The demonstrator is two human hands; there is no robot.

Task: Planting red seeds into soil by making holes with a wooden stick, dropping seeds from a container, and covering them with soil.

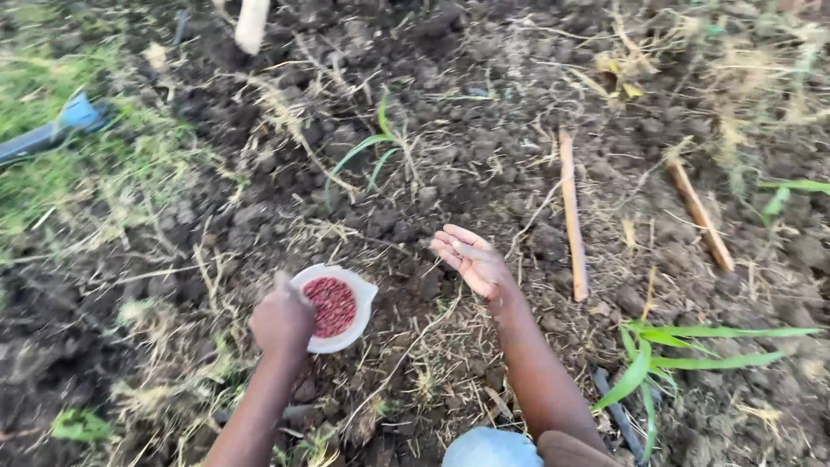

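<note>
My left hand (281, 318) grips the rim of a small white bowl (364, 294) filled with red beans (331, 305), held low over dark tilled soil. To the right of the bowl, my right hand (472, 259) is stretched out with the palm turned up and the fingers apart, and I see nothing in it. A young green seedling (373, 149) stands in the soil beyond both hands.
Two cut cane stalks (571, 216) (699, 214) lie on the soil at right. A blue tool handle (52, 130) rests in the grass at far left. A pale stick (252, 24) stands at top. Leafy green shoots (666, 359) grow at lower right.
</note>
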